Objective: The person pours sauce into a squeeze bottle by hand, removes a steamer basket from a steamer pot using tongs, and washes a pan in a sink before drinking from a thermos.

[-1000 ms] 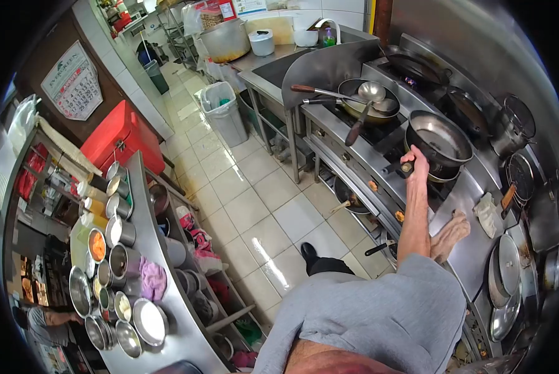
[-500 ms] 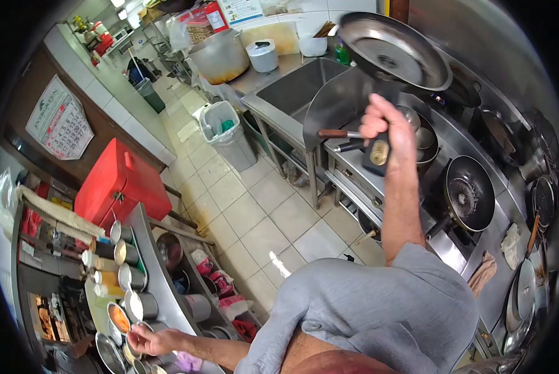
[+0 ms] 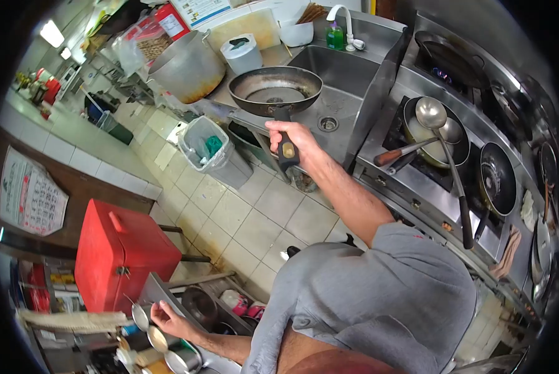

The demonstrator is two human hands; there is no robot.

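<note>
My right hand [image 3: 292,142] is wrapped around the black handle of a frying pan [image 3: 276,107], holding it in the air near the front of the sink [image 3: 337,71]. The pan's inside looks dark and scorched, with nothing to be seen in it. Low on the left, my left hand [image 3: 172,323] hovers beside the metal containers [image 3: 183,358] on the side counter. Its fingers are loosely bent and apart, with no object visible in them.
On the stove at right, a pan [image 3: 410,128] holds ladles, and a black wok [image 3: 498,177] sits beside it. A lit burner [image 3: 440,76] is behind. A lined bin [image 3: 223,165], a large pot [image 3: 189,68] and a red cooler box [image 3: 120,255] stand around the tiled floor.
My right hand has carried the frying pan left and lowered it, from over the stove to near the sink. My left hand has moved along the containers. The view has turned right.
</note>
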